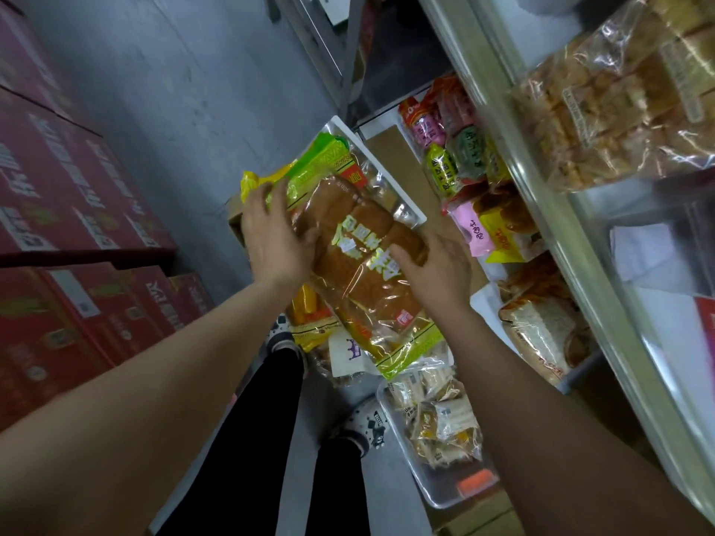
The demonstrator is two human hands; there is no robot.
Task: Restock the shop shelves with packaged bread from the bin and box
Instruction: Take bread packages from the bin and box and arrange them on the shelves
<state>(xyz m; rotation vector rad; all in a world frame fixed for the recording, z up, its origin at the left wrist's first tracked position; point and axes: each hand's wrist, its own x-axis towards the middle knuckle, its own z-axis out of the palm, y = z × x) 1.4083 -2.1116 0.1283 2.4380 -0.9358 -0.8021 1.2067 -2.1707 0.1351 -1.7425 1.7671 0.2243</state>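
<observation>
Red cartons (77,195): standing stacked far left of the loaf, walling in the aisle.
Left hand (272,237), right hand (437,265): gripping the bagged loaf (360,272) by its sides, mid-air.
Bin (441,495), below the loaf: holding more packs, so restocking looks only partway done.
Shelves (553,218), right of the loaf: partly filled, with the front edge lying close.

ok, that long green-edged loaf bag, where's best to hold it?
Across the middle of the loaf bag, one hand on each long side, as the left hand and right hand do now. It is long and soft; the crimped film ends would likely sag.
</observation>
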